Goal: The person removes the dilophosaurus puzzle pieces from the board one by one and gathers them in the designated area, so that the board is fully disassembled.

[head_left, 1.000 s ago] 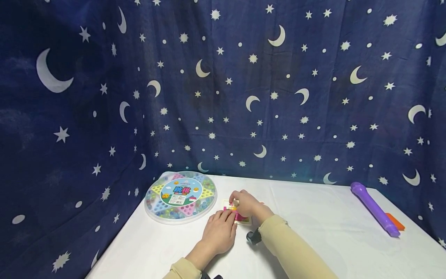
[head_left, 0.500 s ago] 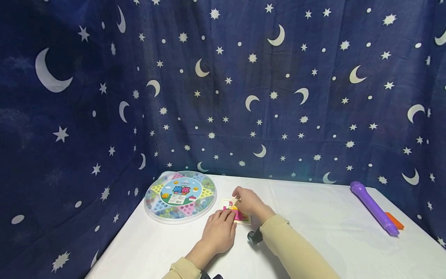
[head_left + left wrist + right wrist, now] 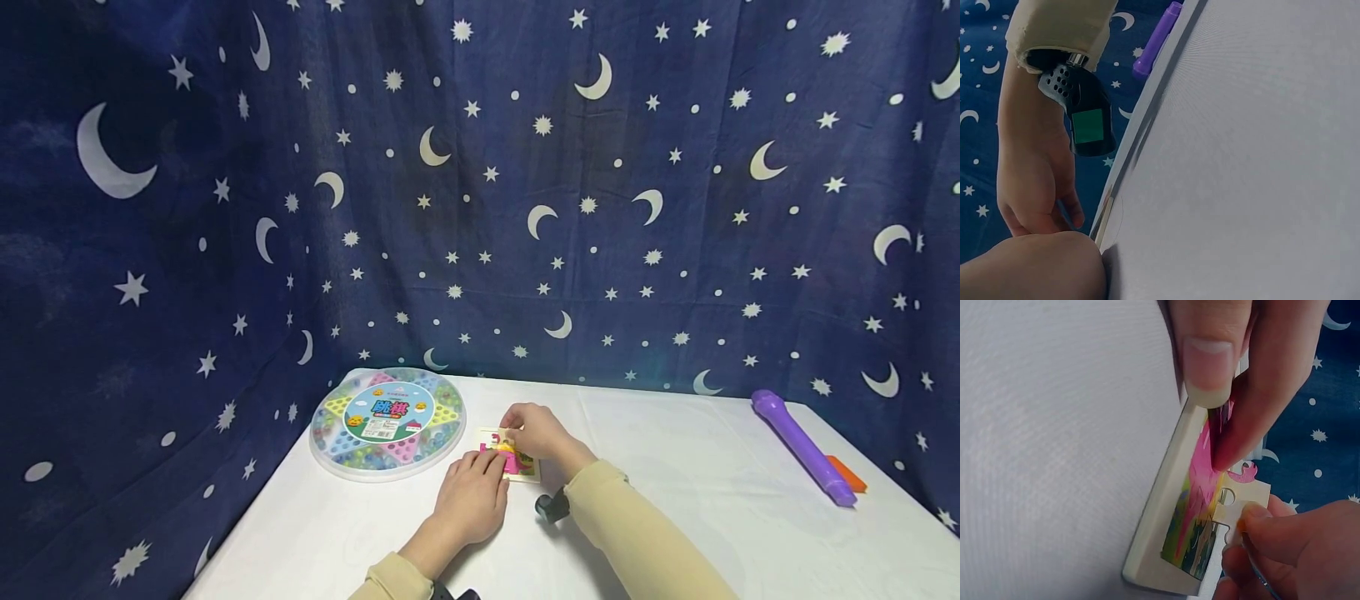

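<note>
A small jigsaw puzzle board [image 3: 528, 479], cream-rimmed with a pink and yellow picture, lies flat on the white table. My left hand [image 3: 472, 498] rests on its near left part with the fingers stretched out. The right wrist view has the left thumb [image 3: 1207, 369] at the board's edge and a finger on the pink picture. At the far right corner is my right hand [image 3: 543, 432]. Its thumb and fingers pinch a cream puzzle piece [image 3: 1254, 491], its pale side and a pink edge showing, tilted up over the picture.
A round Chinese checkers set [image 3: 386, 425] with marbles lies left of the board. On the right is a purple microphone-shaped tube [image 3: 802, 446] beside an orange flat thing [image 3: 849, 475]. A dark blue curtain [image 3: 495, 192] with moons and stars hangs behind the table.
My right hand has shifted slightly right and away from me, so more of the board's picture shows. The left hand stays in place on the board.
</note>
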`<state>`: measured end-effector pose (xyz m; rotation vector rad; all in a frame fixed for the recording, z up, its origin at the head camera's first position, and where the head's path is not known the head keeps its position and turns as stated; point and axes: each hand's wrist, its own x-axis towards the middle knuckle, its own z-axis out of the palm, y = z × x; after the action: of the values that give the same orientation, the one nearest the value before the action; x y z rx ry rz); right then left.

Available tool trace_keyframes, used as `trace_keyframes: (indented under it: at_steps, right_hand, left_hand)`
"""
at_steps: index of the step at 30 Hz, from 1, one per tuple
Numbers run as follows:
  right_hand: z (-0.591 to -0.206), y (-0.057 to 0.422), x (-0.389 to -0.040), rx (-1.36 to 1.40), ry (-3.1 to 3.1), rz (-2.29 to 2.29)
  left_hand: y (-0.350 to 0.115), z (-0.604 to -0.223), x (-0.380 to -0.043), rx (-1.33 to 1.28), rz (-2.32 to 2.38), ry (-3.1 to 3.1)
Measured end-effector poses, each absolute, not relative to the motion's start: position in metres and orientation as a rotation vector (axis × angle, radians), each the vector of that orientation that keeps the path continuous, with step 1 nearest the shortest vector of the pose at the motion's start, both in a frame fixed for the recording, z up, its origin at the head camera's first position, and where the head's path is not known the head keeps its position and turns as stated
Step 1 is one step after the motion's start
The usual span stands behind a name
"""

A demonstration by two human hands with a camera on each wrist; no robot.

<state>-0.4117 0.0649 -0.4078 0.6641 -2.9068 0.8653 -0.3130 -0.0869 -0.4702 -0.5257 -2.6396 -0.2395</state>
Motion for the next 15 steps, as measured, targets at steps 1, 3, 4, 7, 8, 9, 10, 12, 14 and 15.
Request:
trace_keyframes:
  at_steps: [1, 3, 4, 7, 8, 9, 10, 12, 14, 15]
  right_hand:
    - [-0.4078, 0.0652, -0.4116, 0.663, -2.907, 0.874]
    - [-0.407, 0.0658, -0.4109, 0.656, -2.911, 0.892]
    - [-0.4064, 0.066, -0.4105, 0.652, -2.913, 0.897]
    - [-0.4054, 0.0668, -0.4104, 0.619, -2.918, 0.93]
    - [-0.4049, 0.067, -0.4105, 0.605, -2.914, 0.944]
    - [-0.4045, 0.0674, -0.4109, 0.596, -2.907, 0.952]
    - [-0.4045, 0.0678, -0.4114, 0.581, -2.904, 0.963]
    - [-0.4039, 0.069, -0.4124, 0.558, -2.896, 0.979]
    - [-0.4031, 0.071, -0.413, 0.539, -2.898, 0.984]
    - [-0.4028, 0.0724, -0.4134, 0.526, -2.905, 0.985]
  left_hand:
    - [-0.0869, -0.4703, -0.3132, -0.529, -0.244, -2.636]
    - [-0.0867, -0.4704, -0.3136, -0.526, -0.241, -2.639]
    - [-0.0866, -0.4703, -0.3137, -0.524, -0.241, -2.642]
    - [-0.0864, -0.4697, -0.3143, -0.52, -0.241, -2.644]
    - [-0.0863, -0.4693, -0.3142, -0.518, -0.24, -2.645]
    - [-0.0863, -0.469, -0.3141, -0.518, -0.242, -2.643]
    - [-0.0863, -0.4687, -0.3139, -0.519, -0.246, -2.642]
    - [-0.0859, -0.4684, -0.3136, -0.52, -0.253, -2.639]
    - [-0.0855, -0.4682, -0.313, -0.519, -0.257, -2.637]
    - [-0.0853, -0.4677, -0.3125, -0.519, -0.266, -2.632]
